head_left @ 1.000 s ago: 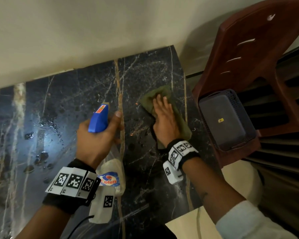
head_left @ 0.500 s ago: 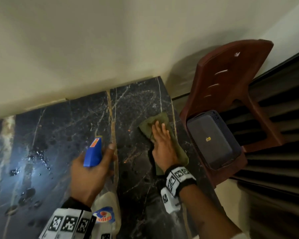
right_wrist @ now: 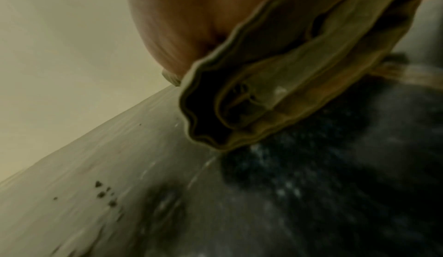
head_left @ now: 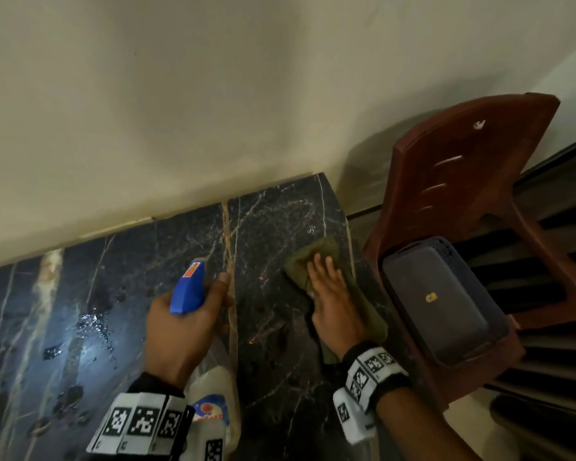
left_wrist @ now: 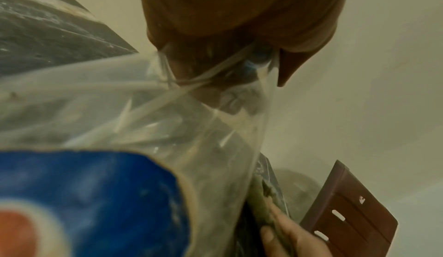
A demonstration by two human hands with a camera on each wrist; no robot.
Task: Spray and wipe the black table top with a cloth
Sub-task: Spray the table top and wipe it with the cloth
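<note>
The black marble table top (head_left: 273,367) runs along a cream wall, with wet droplets (head_left: 90,324) at its left. My left hand (head_left: 180,331) grips a clear spray bottle (head_left: 213,394) with a blue trigger head (head_left: 188,291), held above the table's middle. The bottle (left_wrist: 143,121) fills the left wrist view. My right hand (head_left: 333,301) lies flat with straight fingers on an olive-green cloth (head_left: 316,257), pressing it onto the table near the right edge. The folded cloth (right_wrist: 287,83) bunches under the palm in the right wrist view.
A brown plastic chair (head_left: 463,181) stands just right of the table, with a dark grey basket (head_left: 446,301) on its seat. The cream wall (head_left: 213,111) bounds the table at the back. Dark slats run along the far right.
The head camera has tilted up, showing more wall. My right hand and cloth stay near the table's right edge; my left hand still holds the bottle in about the same place.
</note>
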